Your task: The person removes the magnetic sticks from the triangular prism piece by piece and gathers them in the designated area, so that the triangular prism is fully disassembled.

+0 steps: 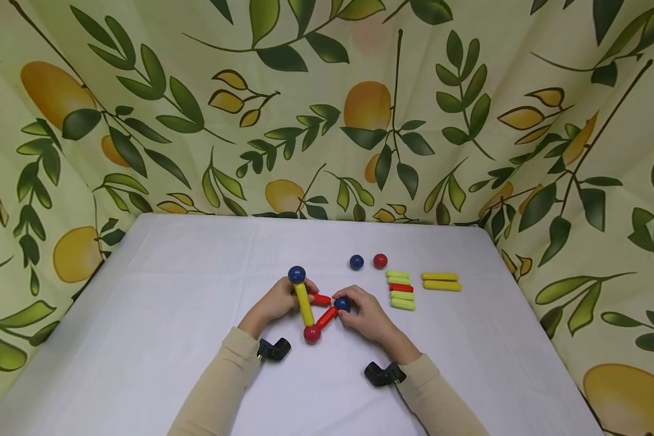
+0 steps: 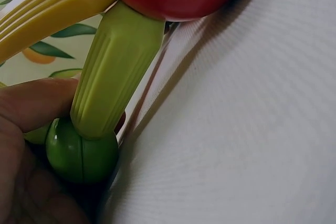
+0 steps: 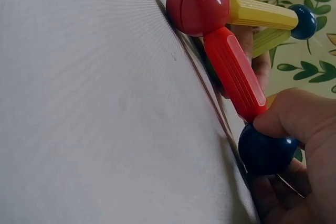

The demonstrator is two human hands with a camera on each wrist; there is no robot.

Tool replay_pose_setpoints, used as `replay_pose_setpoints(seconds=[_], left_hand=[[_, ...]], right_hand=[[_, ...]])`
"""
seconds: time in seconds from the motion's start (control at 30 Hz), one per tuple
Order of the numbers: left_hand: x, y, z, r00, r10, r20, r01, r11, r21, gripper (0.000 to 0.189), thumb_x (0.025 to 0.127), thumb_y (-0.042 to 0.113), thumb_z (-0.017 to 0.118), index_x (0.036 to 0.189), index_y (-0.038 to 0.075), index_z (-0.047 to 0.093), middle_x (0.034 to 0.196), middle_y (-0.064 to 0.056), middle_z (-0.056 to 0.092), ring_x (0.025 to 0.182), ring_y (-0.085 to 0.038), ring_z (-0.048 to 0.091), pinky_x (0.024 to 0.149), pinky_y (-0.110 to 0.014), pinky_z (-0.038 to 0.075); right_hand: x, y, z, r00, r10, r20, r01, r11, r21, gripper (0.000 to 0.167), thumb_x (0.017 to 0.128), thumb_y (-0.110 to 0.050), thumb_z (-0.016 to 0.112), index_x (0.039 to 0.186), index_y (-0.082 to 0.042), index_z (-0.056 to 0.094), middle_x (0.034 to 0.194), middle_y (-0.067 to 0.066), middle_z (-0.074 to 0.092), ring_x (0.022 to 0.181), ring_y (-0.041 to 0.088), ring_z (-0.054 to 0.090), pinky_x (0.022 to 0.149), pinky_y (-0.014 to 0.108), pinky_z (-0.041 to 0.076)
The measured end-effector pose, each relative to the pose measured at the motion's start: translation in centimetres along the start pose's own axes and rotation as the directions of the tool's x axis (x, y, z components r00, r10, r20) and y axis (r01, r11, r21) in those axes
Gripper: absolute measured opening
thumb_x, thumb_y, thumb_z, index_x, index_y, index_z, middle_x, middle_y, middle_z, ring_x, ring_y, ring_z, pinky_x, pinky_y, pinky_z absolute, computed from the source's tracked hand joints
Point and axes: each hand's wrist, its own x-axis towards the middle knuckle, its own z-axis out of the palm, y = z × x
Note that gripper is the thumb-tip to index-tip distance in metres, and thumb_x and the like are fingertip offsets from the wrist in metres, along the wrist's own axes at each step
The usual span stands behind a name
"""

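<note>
A magnetic stick-and-ball frame stands between the hands on the table. Its red ball (image 1: 312,334) is at the near corner, where a yellow stick (image 1: 304,304) slants up to a raised blue ball (image 1: 297,275). From the red ball, a red stick (image 3: 234,74) runs to a lower blue ball (image 3: 266,149), which my right hand (image 1: 367,315) pinches between thumb and fingers. A green stick (image 2: 116,69) links the red ball to a green ball (image 2: 83,153); my left hand (image 1: 277,301) grips that ball. Another red stick (image 1: 320,300) lies between the hands at the back.
Behind the frame, a loose blue ball (image 1: 356,262) and a red ball (image 1: 380,261) sit side by side. To the right lie a column of short green sticks (image 1: 402,304) with a red stick (image 1: 401,287) among them, and two yellow sticks (image 1: 441,286). A patterned curtain (image 1: 327,121) hangs behind the table.
</note>
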Motion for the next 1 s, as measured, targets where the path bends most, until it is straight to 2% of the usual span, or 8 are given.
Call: replay_pose_setpoints(seconds=[0.17, 0.33, 0.47, 0.63, 0.73, 0.87, 1.0], left_hand=[[-0.1, -0.1, 0.0, 1.0, -0.008, -0.007, 0.008, 1.0, -0.022, 0.017, 0.088, 0.005, 0.064, 0.104, 0.001, 0.066, 0.103, -0.01, 0.066, 0.09, -0.019, 0.057, 0.09, -0.034, 0.043], [-0.1, 0.0, 0.0, 1.0, -0.01, -0.01, 0.01, 1.0, -0.028, 0.017, 0.088, 0.004, 0.063, 0.104, 0.0, 0.066, 0.104, -0.012, 0.066, 0.091, -0.02, 0.058, 0.091, -0.037, 0.044], [-0.2, 0.1, -0.1, 1.0, -0.015, -0.003, 0.014, 1.0, -0.026, 0.018, 0.088, 0.005, 0.063, 0.106, 0.0, 0.066, 0.105, -0.012, 0.066, 0.093, -0.02, 0.057, 0.091, -0.036, 0.044], [0.0, -0.1, -0.1, 1.0, -0.015, 0.001, 0.015, 1.0, -0.027, 0.02, 0.088, 0.006, 0.063, 0.106, -0.001, 0.066, 0.105, -0.012, 0.065, 0.094, -0.02, 0.055, 0.088, -0.034, 0.043], [0.5, -1.2, -0.1, 1.0, -0.017, -0.013, 0.017, 1.0, -0.024, 0.019, 0.088, 0.007, 0.063, 0.106, 0.0, 0.066, 0.105, -0.011, 0.065, 0.094, -0.02, 0.055, 0.088, -0.034, 0.042], [1.1, -2.8, 0.2, 1.0, -0.019, -0.016, 0.019, 1.0, -0.021, 0.018, 0.089, 0.008, 0.064, 0.106, 0.004, 0.067, 0.106, -0.01, 0.065, 0.094, -0.02, 0.056, 0.089, -0.034, 0.043], [1.2, -3.1, 0.3, 1.0, -0.017, -0.006, 0.017, 1.0, -0.022, 0.017, 0.088, 0.011, 0.065, 0.105, 0.008, 0.068, 0.105, -0.007, 0.066, 0.094, -0.019, 0.057, 0.089, -0.035, 0.044]], right_hand=[[0.0, -0.3, 0.0, 0.999, 0.022, -0.038, -0.022, 1.0, 0.009, 0.027, 0.082, -0.007, 0.065, 0.106, -0.019, 0.065, 0.104, -0.002, 0.061, 0.098, 0.014, 0.056, 0.094, 0.038, 0.049], [0.1, -0.4, 0.0, 0.986, 0.079, -0.147, -0.081, 0.997, -0.012, 0.027, 0.079, -0.005, 0.064, 0.103, -0.017, 0.067, 0.101, 0.001, 0.058, 0.093, 0.015, 0.054, 0.085, 0.032, 0.051], [0.4, -0.4, -0.3, 0.96, 0.136, -0.245, -0.147, 0.989, -0.024, 0.032, 0.082, -0.009, 0.067, 0.114, -0.012, 0.065, 0.111, 0.007, 0.06, 0.097, 0.019, 0.055, 0.086, 0.036, 0.051], [1.5, -0.3, -1.3, 0.906, 0.24, -0.349, -0.255, 0.967, 0.002, 0.039, 0.086, -0.011, 0.067, 0.124, -0.006, 0.058, 0.126, 0.015, 0.058, 0.11, 0.027, 0.058, 0.094, 0.042, 0.05], [2.3, -0.2, -1.9, 0.88, 0.293, -0.374, -0.312, 0.95, 0.009, 0.039, 0.087, -0.009, 0.065, 0.125, -0.003, 0.057, 0.13, 0.018, 0.056, 0.114, 0.03, 0.056, 0.097, 0.044, 0.047], [3.1, -0.1, -2.2, 0.862, 0.341, -0.375, -0.377, 0.926, -0.023, 0.04, 0.088, -0.009, 0.063, 0.126, -0.002, 0.055, 0.131, 0.019, 0.054, 0.119, 0.032, 0.053, 0.1, 0.046, 0.045], [3.5, 0.0, -2.3, 0.861, 0.338, -0.38, -0.398, 0.913, -0.09, 0.041, 0.087, -0.009, 0.064, 0.126, 0.001, 0.055, 0.128, 0.021, 0.056, 0.121, 0.034, 0.052, 0.102, 0.046, 0.043]])
